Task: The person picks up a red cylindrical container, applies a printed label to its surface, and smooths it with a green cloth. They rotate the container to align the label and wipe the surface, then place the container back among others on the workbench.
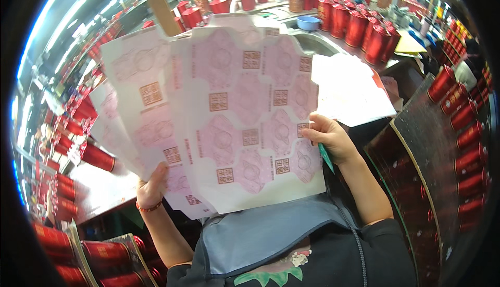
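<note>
Both my hands hold up large white printed sheets with pink patterns and brown square seal marks. My left hand (152,185) grips a fanned bundle of sheets (143,99) by its lower part, thumb on the front. My right hand (333,140) pinches the right edge of the broad front sheet (250,146), which has a wavy cut outline along its top. Against the right palm sits a thin green pointed thing (326,158); its kind does not show. The left hand's other fingers are hidden behind the paper.
A stack of white paper (351,89) lies right of the sheets. Behind stand a sink (317,42), a blue bowl (308,22) and many red bottles (359,24). More red bottles line a dark rack (471,159) at right and a crate (107,253) at lower left.
</note>
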A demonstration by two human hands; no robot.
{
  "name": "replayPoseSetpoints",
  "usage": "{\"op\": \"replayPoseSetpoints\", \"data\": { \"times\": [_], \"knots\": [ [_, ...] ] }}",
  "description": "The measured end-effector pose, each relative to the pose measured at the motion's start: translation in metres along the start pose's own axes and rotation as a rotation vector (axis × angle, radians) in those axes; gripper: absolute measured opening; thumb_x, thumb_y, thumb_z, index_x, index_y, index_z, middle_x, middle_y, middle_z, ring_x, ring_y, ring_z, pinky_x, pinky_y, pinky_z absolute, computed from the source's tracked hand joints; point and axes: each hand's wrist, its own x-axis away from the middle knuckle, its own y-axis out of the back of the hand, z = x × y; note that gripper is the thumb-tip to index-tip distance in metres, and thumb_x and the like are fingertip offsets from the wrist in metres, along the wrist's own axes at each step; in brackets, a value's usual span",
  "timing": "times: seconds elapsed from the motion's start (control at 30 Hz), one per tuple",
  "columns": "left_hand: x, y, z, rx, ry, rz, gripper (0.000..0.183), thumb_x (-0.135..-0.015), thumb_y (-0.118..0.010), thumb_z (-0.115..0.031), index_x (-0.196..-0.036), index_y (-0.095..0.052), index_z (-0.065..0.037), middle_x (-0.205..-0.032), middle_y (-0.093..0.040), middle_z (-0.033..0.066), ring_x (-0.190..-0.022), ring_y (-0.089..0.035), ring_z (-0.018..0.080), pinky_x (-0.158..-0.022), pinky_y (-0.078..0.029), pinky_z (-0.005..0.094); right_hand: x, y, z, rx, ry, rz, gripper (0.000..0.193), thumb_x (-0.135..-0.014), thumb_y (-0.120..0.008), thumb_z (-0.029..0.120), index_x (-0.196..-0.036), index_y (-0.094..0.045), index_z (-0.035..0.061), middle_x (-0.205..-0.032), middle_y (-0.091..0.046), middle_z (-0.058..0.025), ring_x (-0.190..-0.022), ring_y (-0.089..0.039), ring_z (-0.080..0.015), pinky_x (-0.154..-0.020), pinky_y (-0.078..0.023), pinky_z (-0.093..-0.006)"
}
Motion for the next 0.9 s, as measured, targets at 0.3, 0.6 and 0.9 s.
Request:
{"op": "replayPoseSetpoints", "data": {
  "times": [0.3, 0.6, 0.9],
  "knots": [
    [-0.016, -0.029, -0.014, -0.172, 0.051, 0.133, 0.011, -0.093, -0.068, -0.005, -0.104, -0.067, -0.001, -0.091, -0.064, -0.0012, -0.081, -0.056, 0.0087, -0.070, -0.045, 0.0262, -0.023, 0.002, -0.013, 0.079, -0.064, -0.003, 0.021, -0.088, -0.078, 0.014, -0.086, -0.057, 0.0123, -0.087, -0.063, 0.0040, -0.078, -0.051, -0.0035, -0.070, -0.040, -0.0212],
    [-0.033, -0.025, -0.031, -0.296, 0.039, 0.345, 0.021, -0.089, -0.072, -0.006, -0.108, -0.068, 0.002, -0.097, -0.068, 0.0017, -0.089, -0.061, 0.0115, -0.079, -0.051, 0.0296, -0.037, 0.005, 0.005, 0.200, -0.060, 0.071, 0.017, -0.089, -0.072, 0.014, -0.104, -0.064, 0.0135, -0.099, -0.069, 0.0005, -0.086, -0.058, -0.0070, -0.078, -0.042, -0.0238],
    [-0.033, -0.020, -0.012, -0.050, 0.022, 0.203, 0.028, -0.096, -0.064, -0.005, -0.123, -0.064, 0.003, -0.115, -0.069, 0.0087, -0.105, -0.066, 0.0188, -0.090, -0.053, 0.0346, -0.046, -0.014, 0.044, 0.796, 0.248, 0.109, 0.018, -0.093, -0.072, 0.013, -0.096, -0.060, -0.0005, -0.083, -0.063, -0.0016, -0.076, -0.057, -0.0077, -0.065, -0.045, -0.0269]
  ]
}}
